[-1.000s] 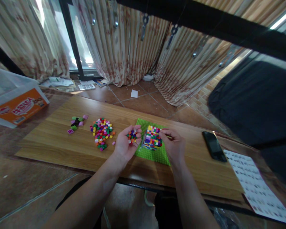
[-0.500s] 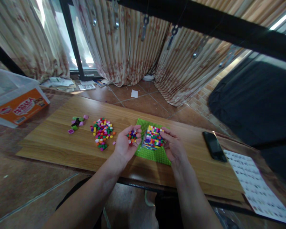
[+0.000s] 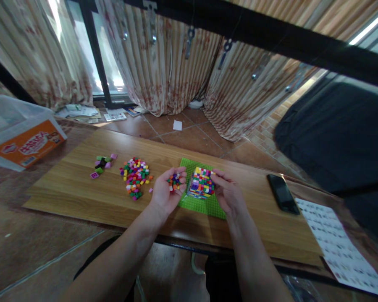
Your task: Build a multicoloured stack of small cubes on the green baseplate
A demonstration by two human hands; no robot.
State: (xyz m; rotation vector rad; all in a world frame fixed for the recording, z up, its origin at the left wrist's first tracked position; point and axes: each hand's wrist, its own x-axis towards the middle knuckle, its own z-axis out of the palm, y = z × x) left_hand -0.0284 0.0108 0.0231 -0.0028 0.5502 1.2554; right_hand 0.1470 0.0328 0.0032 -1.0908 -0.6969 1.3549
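A many-coloured block built of small toy bricks stands on a green studded baseplate. Just left of it, my left hand is cupped palm up around a handful of loose toy bricks. My right hand is at the block's right side, its thumb and fingers closed together at the upper right corner. Whatever sits between those fingertips is too small and covered to make out. The block's right face is partly behind this hand.
Left on the wooden table lie a pile of small bricks and a smaller group of larger pieces. A clear plastic tub stands far left. Rightward are a black phone and a printed sheet.
Both hands keep nearly the same places beside the block. The right fingers have shifted very slightly at its upper right corner, and the view has tilted a little.
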